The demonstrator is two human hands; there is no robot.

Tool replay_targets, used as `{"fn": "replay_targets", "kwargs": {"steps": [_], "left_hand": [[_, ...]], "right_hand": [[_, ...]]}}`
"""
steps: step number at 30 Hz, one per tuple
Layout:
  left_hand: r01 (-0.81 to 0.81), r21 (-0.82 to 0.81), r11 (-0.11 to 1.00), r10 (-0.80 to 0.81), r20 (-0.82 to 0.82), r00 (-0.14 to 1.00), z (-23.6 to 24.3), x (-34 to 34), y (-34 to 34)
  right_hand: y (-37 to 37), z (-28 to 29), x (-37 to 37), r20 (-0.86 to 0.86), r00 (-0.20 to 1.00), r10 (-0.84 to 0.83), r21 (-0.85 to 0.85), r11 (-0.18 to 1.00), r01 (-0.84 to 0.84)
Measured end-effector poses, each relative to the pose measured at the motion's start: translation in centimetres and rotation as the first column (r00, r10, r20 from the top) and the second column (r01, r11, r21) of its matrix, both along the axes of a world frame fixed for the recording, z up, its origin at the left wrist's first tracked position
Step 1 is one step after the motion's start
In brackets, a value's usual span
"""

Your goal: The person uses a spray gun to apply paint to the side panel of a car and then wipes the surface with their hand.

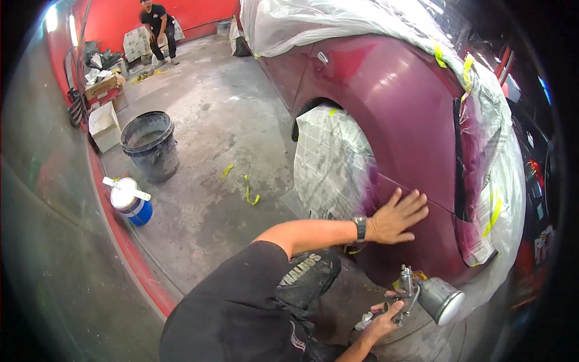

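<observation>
My left hand, with a dark watch at the wrist, is spread flat against or just over the maroon car panel, below the wheel arch. Whether the palm touches the paint I cannot tell. In my right hand, lower down, a metal spray gun is gripped by its handle. Its silver paint cup points right, close to the panel's lower edge. Newspaper covers the wheel, with purple overspray on its right side.
Clear plastic sheeting and yellow tape mask the car. On the concrete floor stand a black bucket and a blue can; yellow tape scraps lie nearby. Another person sits by the red wall.
</observation>
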State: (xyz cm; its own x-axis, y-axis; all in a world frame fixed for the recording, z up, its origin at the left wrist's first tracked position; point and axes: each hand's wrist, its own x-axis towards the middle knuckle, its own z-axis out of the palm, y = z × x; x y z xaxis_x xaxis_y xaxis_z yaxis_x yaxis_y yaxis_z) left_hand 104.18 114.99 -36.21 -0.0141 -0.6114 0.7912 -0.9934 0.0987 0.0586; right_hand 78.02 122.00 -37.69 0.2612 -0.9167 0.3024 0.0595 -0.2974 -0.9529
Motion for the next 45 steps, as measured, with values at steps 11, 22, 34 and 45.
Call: {"fn": "replay_targets", "kwargs": {"steps": [11, 22, 34, 45], "left_hand": [[-0.555, -0.321, 0.768, 0.295, -0.592, 0.750, 8.6, 12.1, 0.4], [0.110, -0.024, 0.994, -0.103, 0.194, 0.976, 1.7, -2.4, -1.2], [0.002, -0.107, 0.994, 0.000, 0.024, 1.000, 7.3, -0.5, -0.9], [-0.031, -0.080, 0.996, 0.046, 0.188, 0.981, 9.4, 4.1, -1.7]], "right_hand": [[-0.1, -0.9, -1.1, 0.007, 0.999, 0.043, 0.037, 0.998, -0.043], [-0.2, -1.0, -0.8, -0.032, 0.999, 0.026, 0.011, 1.000, -0.026], [-0.1, -0.6, -1.5, 0.077, 0.997, -0.014, 0.049, 0.999, 0.011], [-1.0, 0.1, -1.6, 0.070, 0.996, 0.057, -0.004, 0.998, -0.057]]}}
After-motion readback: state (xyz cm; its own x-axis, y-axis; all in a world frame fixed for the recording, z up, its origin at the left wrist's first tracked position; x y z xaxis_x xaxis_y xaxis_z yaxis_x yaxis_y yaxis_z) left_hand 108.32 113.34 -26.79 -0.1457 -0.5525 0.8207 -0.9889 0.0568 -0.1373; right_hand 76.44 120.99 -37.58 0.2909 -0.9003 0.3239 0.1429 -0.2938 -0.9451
